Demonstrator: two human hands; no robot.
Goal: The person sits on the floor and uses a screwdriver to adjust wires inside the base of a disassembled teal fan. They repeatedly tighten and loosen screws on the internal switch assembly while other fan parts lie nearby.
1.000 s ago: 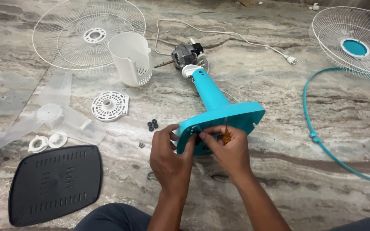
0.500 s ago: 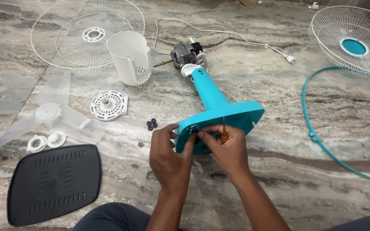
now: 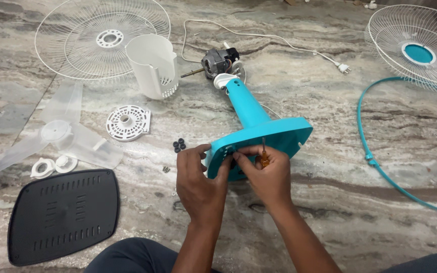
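Note:
A turquoise fan stand with a flat base [image 3: 274, 136] lies on its side on the marble floor, its neck pointing away toward a bare motor [image 3: 219, 61]. My left hand [image 3: 201, 179] grips the near left edge of the base, thumb on the rim. My right hand [image 3: 264, 177] presses against the base's underside and holds a small orange-handled screwdriver [image 3: 264, 157] between its fingers. Both hands touch near the base's lower edge.
Around lie a white wire grille [image 3: 99, 38], a white motor cover [image 3: 153, 65], a clear fan blade [image 3: 59, 134], a round white vent disc [image 3: 127, 123], a black base plate [image 3: 64, 215], small black washers [image 3: 179, 145], another grille [image 3: 421, 48], a turquoise ring [image 3: 380, 167], and a power cord [image 3: 289, 43].
Both hands stay on the base; the fingers have shifted only slightly. The view has drifted a little.

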